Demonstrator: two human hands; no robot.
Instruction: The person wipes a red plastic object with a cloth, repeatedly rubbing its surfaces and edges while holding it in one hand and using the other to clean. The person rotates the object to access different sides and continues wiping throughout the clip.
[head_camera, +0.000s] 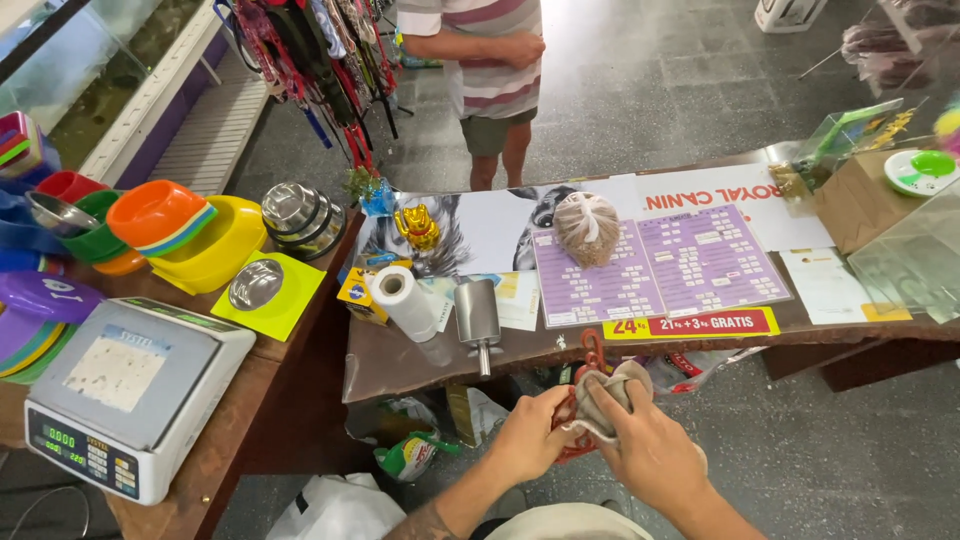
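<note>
Both hands, left hand (530, 435) and right hand (640, 450), are gripping a grey-beige cloth bundle (605, 395), fingers closed tight; it is risking slipping below the wooden worktop (420, 365).

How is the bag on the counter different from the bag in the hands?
The tied bag lies on the counter, knotted shut and untouched; the held bag hangs below the counter edge, gripped by the left hand and right hand. The tied bag shows wholly; the held bag is partly hidden by fingers. Both look clear, filled with brownish bits.
</note>
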